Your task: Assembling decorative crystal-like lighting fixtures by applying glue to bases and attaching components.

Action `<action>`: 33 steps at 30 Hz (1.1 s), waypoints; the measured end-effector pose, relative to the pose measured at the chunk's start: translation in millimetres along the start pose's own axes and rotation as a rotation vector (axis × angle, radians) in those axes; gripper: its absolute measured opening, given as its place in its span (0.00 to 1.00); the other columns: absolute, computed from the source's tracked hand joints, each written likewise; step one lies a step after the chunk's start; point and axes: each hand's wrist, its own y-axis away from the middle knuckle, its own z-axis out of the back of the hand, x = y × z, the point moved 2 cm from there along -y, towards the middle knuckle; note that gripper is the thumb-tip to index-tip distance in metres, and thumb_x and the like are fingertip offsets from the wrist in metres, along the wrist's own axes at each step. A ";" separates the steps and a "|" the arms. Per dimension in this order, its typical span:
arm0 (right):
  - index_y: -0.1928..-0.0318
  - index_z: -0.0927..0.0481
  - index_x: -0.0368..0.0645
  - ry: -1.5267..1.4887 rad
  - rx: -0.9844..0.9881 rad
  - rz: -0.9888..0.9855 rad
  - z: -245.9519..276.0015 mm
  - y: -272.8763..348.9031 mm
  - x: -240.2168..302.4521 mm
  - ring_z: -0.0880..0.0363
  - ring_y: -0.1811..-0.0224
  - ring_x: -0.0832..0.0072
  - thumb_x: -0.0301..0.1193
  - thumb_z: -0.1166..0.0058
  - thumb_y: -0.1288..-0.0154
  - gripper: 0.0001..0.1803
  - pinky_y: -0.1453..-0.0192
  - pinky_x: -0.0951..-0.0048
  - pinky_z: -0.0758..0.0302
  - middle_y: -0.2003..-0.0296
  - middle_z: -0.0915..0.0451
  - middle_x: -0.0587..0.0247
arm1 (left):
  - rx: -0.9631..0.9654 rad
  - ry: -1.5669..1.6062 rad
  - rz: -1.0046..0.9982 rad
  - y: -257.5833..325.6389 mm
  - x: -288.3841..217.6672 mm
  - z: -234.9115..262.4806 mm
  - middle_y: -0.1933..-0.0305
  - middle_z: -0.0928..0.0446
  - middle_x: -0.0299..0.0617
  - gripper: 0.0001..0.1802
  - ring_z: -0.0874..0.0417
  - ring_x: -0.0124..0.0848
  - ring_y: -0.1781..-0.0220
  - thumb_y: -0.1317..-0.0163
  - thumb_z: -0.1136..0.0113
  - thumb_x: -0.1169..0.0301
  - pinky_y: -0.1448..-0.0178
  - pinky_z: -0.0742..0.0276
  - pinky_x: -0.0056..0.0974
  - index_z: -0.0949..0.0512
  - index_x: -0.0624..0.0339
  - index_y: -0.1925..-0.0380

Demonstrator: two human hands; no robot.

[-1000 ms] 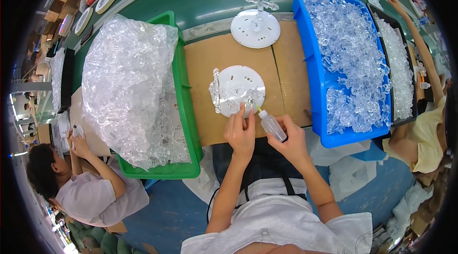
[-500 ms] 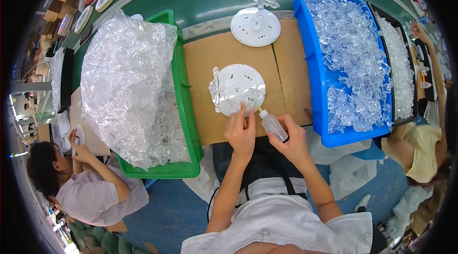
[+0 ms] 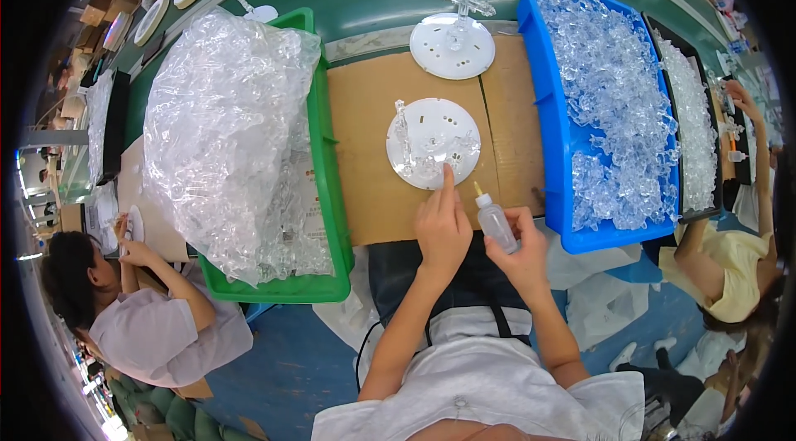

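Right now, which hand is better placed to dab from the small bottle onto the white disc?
Right: the right hand holds the small bottle, nozzle toward the white disc; the left hand presses the disc's edge.

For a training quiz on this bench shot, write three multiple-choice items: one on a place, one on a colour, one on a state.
1. Where does the white round disc in front of the hands lie?
A. in the green bin
B. on the cardboard sheet
C. on the floor

2. What colour is the bin of clear plastic pieces on the person's right?
A. blue
B. red
C. yellow

3. What does the right hand hold?
A. nothing
B. scissors
C. a small squeeze bottle

Answers:
1 B, the disc rests on the brown cardboard sheet.
2 A, its walls are blue.
3 C, the squeeze bottle sits in its grip, while the left hand touches the disc's edge.
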 end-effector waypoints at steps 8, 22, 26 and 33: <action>0.62 0.29 0.38 0.101 -0.010 0.072 -22.4 -2.8 1.0 0.27 0.76 0.78 0.29 0.37 0.53 0.18 0.69 0.77 0.29 0.74 0.23 0.61 | -0.094 0.173 0.127 10.4 14.7 38.2 0.83 0.34 0.41 0.19 0.33 0.32 0.84 0.46 0.49 0.83 0.78 0.36 0.36 0.23 0.63 0.53; 0.62 0.28 0.39 0.151 -0.014 0.051 -22.5 -3.1 3.9 0.25 0.75 0.70 0.30 0.37 0.53 0.18 0.69 0.72 0.27 0.75 0.23 0.59 | -0.116 0.152 0.144 -1.2 33.3 35.3 0.81 0.36 0.35 0.16 0.39 0.22 0.83 0.42 0.43 0.78 0.79 0.42 0.29 0.22 0.61 0.52; 0.60 0.27 0.38 0.085 0.005 0.089 -18.9 -1.0 8.2 0.26 0.76 0.77 0.29 0.38 0.52 0.19 0.70 0.76 0.28 0.74 0.23 0.62 | -0.083 0.275 0.213 -19.4 30.4 24.9 0.83 0.39 0.33 0.21 0.41 0.20 0.83 0.46 0.38 0.77 0.79 0.44 0.28 0.23 0.61 0.50; 0.60 0.26 0.39 0.130 0.114 0.081 -18.8 -17.5 13.7 0.22 0.74 0.72 0.30 0.38 0.55 0.19 0.68 0.74 0.26 0.74 0.21 0.59 | 0.022 0.476 0.406 -27.8 34.1 19.7 0.83 0.40 0.25 0.24 0.44 0.13 0.81 0.48 0.35 0.78 0.77 0.49 0.22 0.24 0.62 0.48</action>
